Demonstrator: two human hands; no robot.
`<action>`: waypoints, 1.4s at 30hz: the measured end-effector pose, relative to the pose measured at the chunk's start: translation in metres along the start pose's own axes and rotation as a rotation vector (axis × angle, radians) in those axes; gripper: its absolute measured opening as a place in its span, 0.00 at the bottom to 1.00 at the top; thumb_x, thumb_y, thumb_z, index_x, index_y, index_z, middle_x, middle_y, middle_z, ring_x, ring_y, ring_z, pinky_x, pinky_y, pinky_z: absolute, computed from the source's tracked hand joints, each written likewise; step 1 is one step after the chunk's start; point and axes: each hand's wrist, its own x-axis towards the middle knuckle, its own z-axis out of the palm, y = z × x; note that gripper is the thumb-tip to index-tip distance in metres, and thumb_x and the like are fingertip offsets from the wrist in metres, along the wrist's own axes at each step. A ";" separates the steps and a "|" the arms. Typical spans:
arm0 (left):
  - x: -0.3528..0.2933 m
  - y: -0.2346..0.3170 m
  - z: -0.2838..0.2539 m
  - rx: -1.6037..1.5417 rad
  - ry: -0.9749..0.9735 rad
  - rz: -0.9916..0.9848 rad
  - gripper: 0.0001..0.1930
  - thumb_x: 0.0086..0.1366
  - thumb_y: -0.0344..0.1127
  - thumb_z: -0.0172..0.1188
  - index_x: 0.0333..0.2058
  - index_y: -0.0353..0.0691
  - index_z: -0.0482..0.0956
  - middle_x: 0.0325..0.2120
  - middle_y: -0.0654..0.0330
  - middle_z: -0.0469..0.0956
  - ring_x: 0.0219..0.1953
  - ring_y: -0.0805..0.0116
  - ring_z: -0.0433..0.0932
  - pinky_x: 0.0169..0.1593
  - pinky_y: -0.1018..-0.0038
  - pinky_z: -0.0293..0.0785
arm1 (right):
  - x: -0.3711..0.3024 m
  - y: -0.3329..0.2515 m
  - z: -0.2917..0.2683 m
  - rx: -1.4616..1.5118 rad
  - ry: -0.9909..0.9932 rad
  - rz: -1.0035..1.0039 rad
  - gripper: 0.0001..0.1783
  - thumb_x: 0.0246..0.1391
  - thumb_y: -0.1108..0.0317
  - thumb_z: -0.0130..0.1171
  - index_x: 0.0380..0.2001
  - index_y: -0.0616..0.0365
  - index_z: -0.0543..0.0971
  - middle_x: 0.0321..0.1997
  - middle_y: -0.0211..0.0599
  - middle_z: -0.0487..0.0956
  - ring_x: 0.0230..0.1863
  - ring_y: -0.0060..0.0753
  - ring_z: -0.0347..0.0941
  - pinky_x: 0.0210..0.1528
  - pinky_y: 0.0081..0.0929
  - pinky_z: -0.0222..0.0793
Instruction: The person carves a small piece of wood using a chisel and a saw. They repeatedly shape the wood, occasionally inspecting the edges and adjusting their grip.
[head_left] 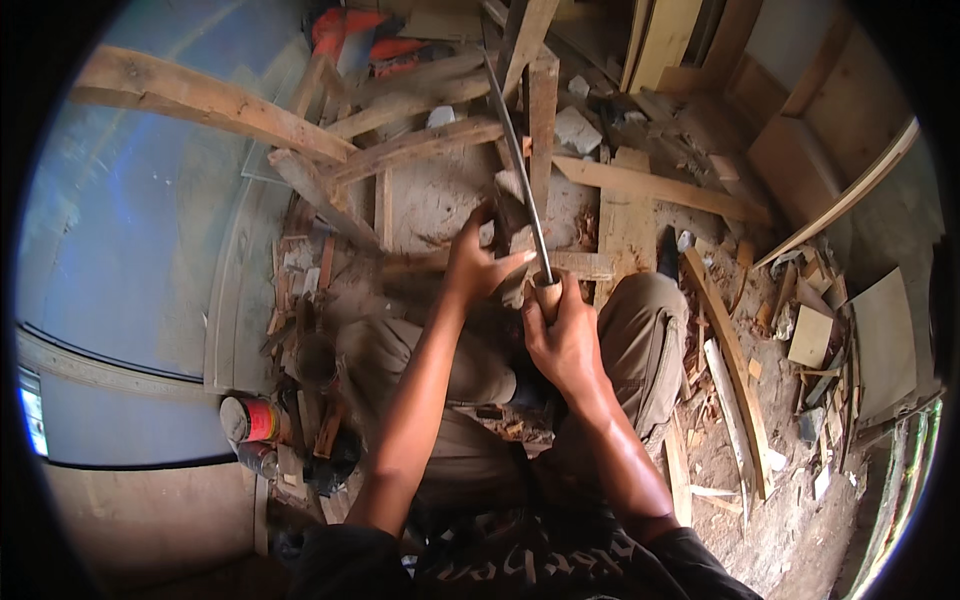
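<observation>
My right hand (568, 335) is closed around the round wooden handle (548, 292) of a long, narrow-bladed tool. Its metal blade (520, 165) points up and away, slanting left, and is seen nearly edge-on, so its exact kind is unclear. Beside the blade, my left hand (474, 262) has its thumb stretched toward the metal, while its other fingers curl about a dull grey-brown piece (513, 212). That piece is dim and partly hidden; whether it is wood, stone or cloth I cannot tell.
A rough wooden frame of beams (215, 105) stands ahead and to the left. Scattered boards, a long strip of wood (735, 385) and offcuts litter the floor at right. A paint can (250, 420) lies at left near a blue-grey panel (120, 240). My bent knees flank the work.
</observation>
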 end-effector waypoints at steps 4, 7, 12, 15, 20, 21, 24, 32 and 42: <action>0.015 0.020 -0.002 0.111 0.011 0.036 0.40 0.47 0.34 0.79 0.59 0.33 0.71 0.51 0.46 0.80 0.53 0.54 0.81 0.56 0.65 0.77 | 0.018 -0.004 -0.010 -0.028 -0.071 0.076 0.19 0.61 0.71 0.59 0.52 0.66 0.69 0.28 0.62 0.80 0.35 0.69 0.80 0.33 0.49 0.75; 0.003 0.041 -0.002 0.131 0.097 0.120 0.39 0.47 0.33 0.78 0.59 0.33 0.72 0.50 0.46 0.80 0.52 0.52 0.82 0.56 0.64 0.77 | 0.001 -0.024 -0.023 0.080 -0.034 0.020 0.19 0.61 0.69 0.59 0.52 0.66 0.70 0.29 0.63 0.80 0.35 0.70 0.79 0.33 0.49 0.75; 0.004 -0.003 0.007 0.045 0.097 0.080 0.37 0.47 0.34 0.78 0.57 0.33 0.73 0.50 0.46 0.80 0.51 0.52 0.82 0.54 0.62 0.78 | 0.013 0.019 -0.003 0.005 -0.091 0.122 0.20 0.60 0.68 0.61 0.51 0.66 0.70 0.30 0.65 0.80 0.36 0.71 0.79 0.36 0.54 0.74; 0.009 0.002 0.006 0.165 0.027 -0.014 0.38 0.46 0.34 0.79 0.57 0.32 0.73 0.50 0.46 0.80 0.52 0.52 0.81 0.56 0.62 0.77 | 0.019 0.021 -0.009 -0.023 -0.110 0.147 0.19 0.60 0.67 0.61 0.50 0.66 0.71 0.30 0.66 0.80 0.36 0.71 0.78 0.36 0.53 0.74; 0.001 0.031 0.007 0.153 0.125 0.043 0.42 0.46 0.37 0.81 0.59 0.28 0.71 0.52 0.43 0.79 0.54 0.49 0.80 0.55 0.61 0.79 | 0.007 -0.023 -0.034 0.032 -0.057 0.078 0.18 0.59 0.70 0.62 0.50 0.64 0.72 0.30 0.58 0.82 0.38 0.63 0.82 0.36 0.45 0.77; 0.000 0.033 0.010 0.171 0.112 0.071 0.44 0.47 0.37 0.81 0.61 0.28 0.69 0.53 0.43 0.78 0.54 0.52 0.80 0.54 0.62 0.80 | 0.006 -0.013 -0.031 0.017 -0.038 0.118 0.15 0.59 0.70 0.62 0.47 0.64 0.73 0.28 0.54 0.82 0.34 0.54 0.82 0.35 0.40 0.77; -0.006 -0.002 0.011 -0.118 0.071 -0.088 0.45 0.48 0.36 0.81 0.62 0.28 0.67 0.56 0.44 0.76 0.55 0.55 0.80 0.53 0.63 0.82 | 0.007 0.007 -0.007 0.016 0.066 0.052 0.10 0.61 0.70 0.63 0.40 0.64 0.75 0.23 0.45 0.80 0.24 0.31 0.79 0.30 0.31 0.74; -0.001 -0.006 0.007 -0.096 0.056 -0.003 0.44 0.49 0.32 0.79 0.62 0.27 0.66 0.56 0.46 0.75 0.56 0.59 0.79 0.56 0.64 0.81 | 0.011 0.018 -0.009 0.364 -0.115 0.187 0.11 0.63 0.65 0.63 0.38 0.63 0.75 0.21 0.33 0.75 0.21 0.23 0.71 0.26 0.28 0.69; -0.019 0.024 0.004 -0.100 0.052 -0.010 0.41 0.51 0.30 0.77 0.62 0.28 0.67 0.56 0.47 0.75 0.57 0.59 0.78 0.59 0.63 0.79 | -0.008 -0.003 -0.020 0.173 -0.043 0.067 0.14 0.61 0.63 0.65 0.42 0.63 0.76 0.21 0.48 0.78 0.23 0.38 0.81 0.29 0.35 0.73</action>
